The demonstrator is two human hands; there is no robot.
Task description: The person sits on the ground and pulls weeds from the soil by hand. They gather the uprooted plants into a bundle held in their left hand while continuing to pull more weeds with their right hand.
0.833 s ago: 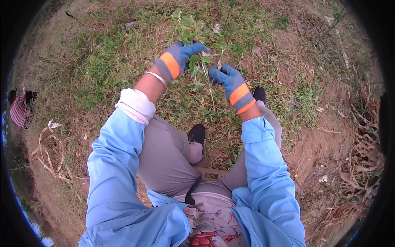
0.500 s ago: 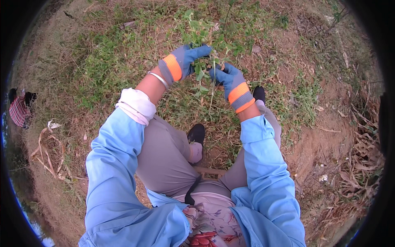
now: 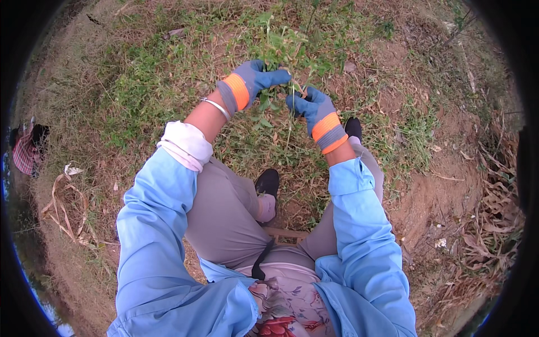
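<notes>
The person is crouching over the grass (image 3: 140,95), holding a leafy weed (image 3: 281,48) upright between both gloved hands, left hand (image 3: 255,78) with fingers clamping its stem just below the leaves, right hand (image 3: 311,106) pinching lower down, just beside it.

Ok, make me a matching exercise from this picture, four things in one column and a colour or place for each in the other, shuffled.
1. left hand
2. thin metal bangle
3. black shoe
4. leafy green plant sprig

A. between the knees, on the grass
B. held up by both gloved hands
C. blue glove with orange band
D. on the bare left forearm

Pairs: 1-C, 2-D, 3-A, 4-B
</notes>
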